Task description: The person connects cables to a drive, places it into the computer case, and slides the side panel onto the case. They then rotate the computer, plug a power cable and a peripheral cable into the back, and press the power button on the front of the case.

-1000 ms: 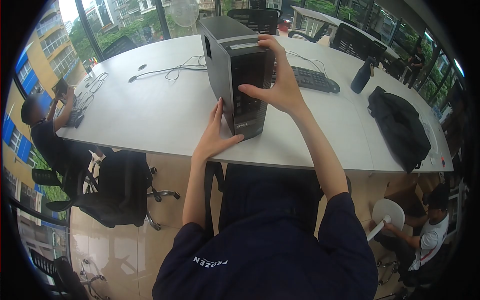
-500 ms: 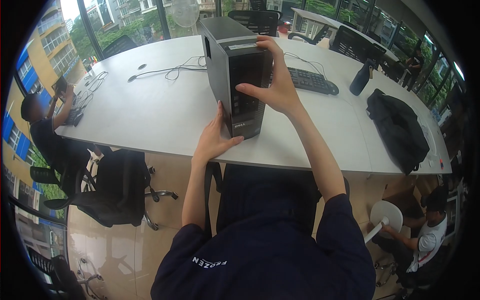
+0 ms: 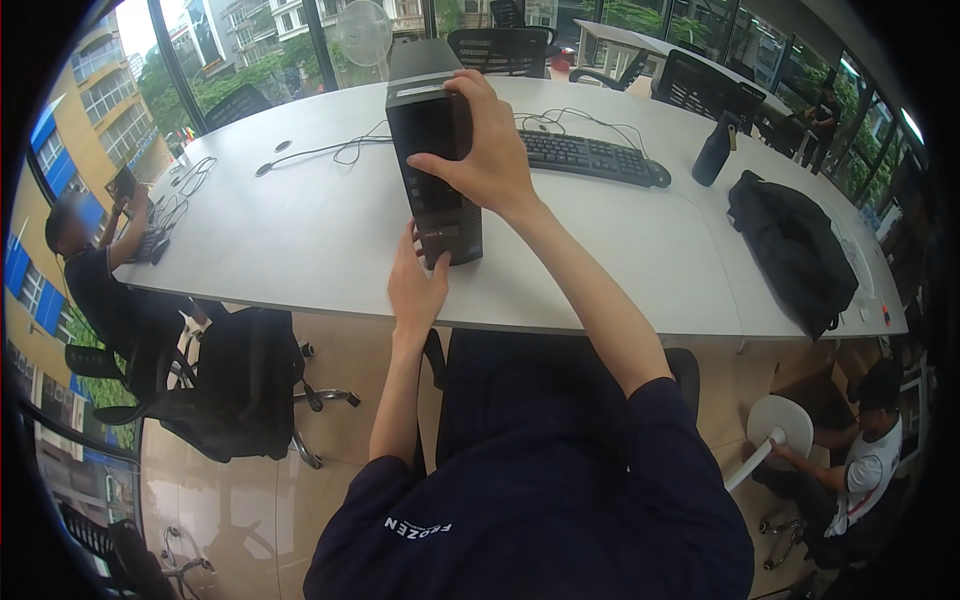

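Observation:
A black desktop computer tower (image 3: 428, 130) stands upright on the white table (image 3: 600, 265), its narrow front panel facing me. My right hand (image 3: 487, 150) grips its upper part, fingers over the top right edge and thumb across the front panel. Low down, my left hand (image 3: 416, 285) holds the bottom front corner, thumb on the front and fingers along the left side. Just right of the tower lies a black keyboard (image 3: 590, 158), its left end partly behind my right hand. A thin dark cable (image 3: 325, 148) runs over the table to the tower's left.
On the right are a dark blue bottle (image 3: 714, 152) and a black bag (image 3: 795, 255). One person (image 3: 90, 250) sits at the table's left end; another (image 3: 855, 460) at lower right holds a white round-based stand (image 3: 782, 430). An office chair (image 3: 245, 380) is at my left.
The tower has shifted left and turned, so its left side panel no longer shows. Both hands have moved with it, keeping their hold; more of the keyboard is in view.

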A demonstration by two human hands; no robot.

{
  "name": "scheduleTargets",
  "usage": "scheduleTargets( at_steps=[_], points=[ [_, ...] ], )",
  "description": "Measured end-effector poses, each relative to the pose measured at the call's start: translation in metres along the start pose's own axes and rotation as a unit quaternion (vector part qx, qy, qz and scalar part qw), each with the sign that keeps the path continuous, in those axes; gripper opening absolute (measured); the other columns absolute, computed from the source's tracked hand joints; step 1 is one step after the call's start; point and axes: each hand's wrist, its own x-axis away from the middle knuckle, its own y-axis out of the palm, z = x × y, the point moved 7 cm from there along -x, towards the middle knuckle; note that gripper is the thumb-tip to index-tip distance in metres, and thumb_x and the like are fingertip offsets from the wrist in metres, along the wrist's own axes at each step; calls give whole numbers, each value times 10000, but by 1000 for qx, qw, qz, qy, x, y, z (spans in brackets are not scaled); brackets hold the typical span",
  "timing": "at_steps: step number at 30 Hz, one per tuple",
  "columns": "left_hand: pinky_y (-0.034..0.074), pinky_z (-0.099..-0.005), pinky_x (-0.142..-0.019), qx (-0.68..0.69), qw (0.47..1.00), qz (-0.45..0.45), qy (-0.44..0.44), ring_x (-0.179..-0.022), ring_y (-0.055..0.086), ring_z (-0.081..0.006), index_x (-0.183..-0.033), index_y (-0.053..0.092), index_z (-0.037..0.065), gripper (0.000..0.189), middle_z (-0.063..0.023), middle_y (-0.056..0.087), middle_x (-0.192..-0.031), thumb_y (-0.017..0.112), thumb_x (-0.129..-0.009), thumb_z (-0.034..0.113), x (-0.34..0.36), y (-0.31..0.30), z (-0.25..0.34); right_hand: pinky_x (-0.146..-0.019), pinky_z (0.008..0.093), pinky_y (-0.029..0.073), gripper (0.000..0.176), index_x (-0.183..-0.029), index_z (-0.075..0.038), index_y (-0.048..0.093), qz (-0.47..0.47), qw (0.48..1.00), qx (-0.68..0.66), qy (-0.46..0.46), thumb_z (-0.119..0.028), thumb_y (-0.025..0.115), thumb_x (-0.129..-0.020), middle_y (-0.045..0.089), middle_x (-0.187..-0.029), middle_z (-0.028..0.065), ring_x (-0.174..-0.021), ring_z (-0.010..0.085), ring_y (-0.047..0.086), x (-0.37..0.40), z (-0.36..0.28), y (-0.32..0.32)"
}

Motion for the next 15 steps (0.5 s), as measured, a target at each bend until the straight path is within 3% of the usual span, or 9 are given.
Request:
scheduleTargets(
  at_steps=[5, 7, 10, 11, 13, 15],
  points=[
    [463, -486, -1008, -26, 992, 111, 54, -1277, 518, -422, -1535, 284, 20, 879, -267, 425, -1428, 778, -814, 114, 8, -4, 3, -997, 480, 483, 904, -1386, -160, 432, 33, 999, 29, 2, -356, 918, -650, 421, -1519, 37, -1248, 389, 490, -2, -13, 23],
    [409, -540, -1074, -66, 974, 145, 159, -1368, 372, -490, -1576, 206, 80, 955, -303, 223, -1514, 784, -821, 161, 10, -8, 15, -1001, 489, 476, 899, -1377, -165, 436, 41, 999, 24, 0, -345, 920, -640, 425, -1508, 35, -1238, 409, 485, -3, -16, 30],
    [364, -571, -1102, -157, 971, 83, 162, -1366, 332, -525, -1613, 146, 130, 1023, -325, 183, -1524, 792, -822, 193, 11, 0, 21, -1036, 481, 454, 892, -1416, -165, 421, 39, 999, 8, -12, -332, 901, -682, 408, -1532, 50, -1233, 405, 486, -3, -12, 32],
    [364, -571, -1102, -156, 970, 84, 165, -1366, 332, -525, -1613, 146, 130, 1023, -325, 183, -1524, 792, -822, 193, 11, 0, 23, -1066, 478, 427, 861, -1448, -151, 405, 32, 999, -15, -37, -320, 864, -740, 399, -1543, 79, -1265, 407, 474, -1, -10, 29],
    [340, -561, -1128, -191, 977, 34, 92, -1376, 324, -559, -1637, 70, 145, 1079, -404, 202, -1498, 786, -832, 203, 9, 6, 14, -1096, 475, 401, 830, -1481, -138, 389, 27, 997, -36, -61, -308, 827, -798, 389, -1553, 109, -1297, 408, 462, 9, 0, 21],
    [352, -567, -1109, -184, 978, 33, 95, -1360, 328, -564, -1638, 83, 156, 1047, -405, 189, -1492, 766, -846, 204, 10, 6, 12, -1152, 471, 334, 745, -1538, -82, 333, -50, 966, -251, 32, -268, 706, -920, 380, -1560, 189, -1394, 407, 401, 26, 35, 26]
  ],
)
